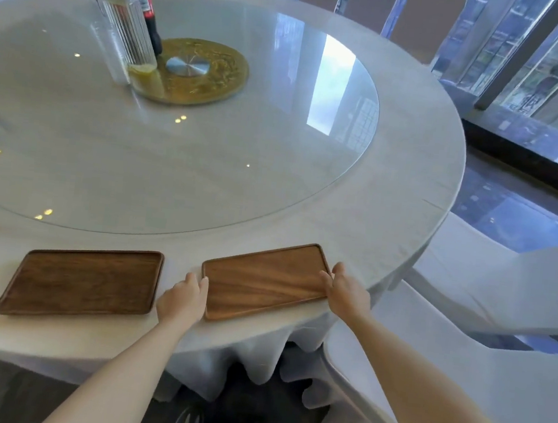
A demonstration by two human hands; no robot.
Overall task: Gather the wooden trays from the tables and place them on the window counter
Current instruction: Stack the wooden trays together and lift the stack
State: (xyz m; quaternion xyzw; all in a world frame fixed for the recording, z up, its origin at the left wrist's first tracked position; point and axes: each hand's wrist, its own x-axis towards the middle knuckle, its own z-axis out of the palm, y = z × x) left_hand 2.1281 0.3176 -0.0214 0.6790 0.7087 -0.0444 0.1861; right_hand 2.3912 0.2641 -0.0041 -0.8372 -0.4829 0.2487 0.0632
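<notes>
Two flat rectangular wooden trays lie side by side on the near edge of a round white-clothed table (417,129). The right tray (263,280) is the lighter brown one. My left hand (183,299) grips its left short edge and my right hand (345,292) grips its right short edge, fingers curled over the rims. The tray still rests flat on the cloth. The darker left tray (82,282) lies untouched just left of my left hand.
A glass turntable (278,142) covers the table's middle, with a gold centre disc (196,71), a ribbed glass carafe (121,26) and a cola bottle (144,1). White-covered chairs (502,303) stand at right. A dark window counter (535,148) runs along the glass wall at far right.
</notes>
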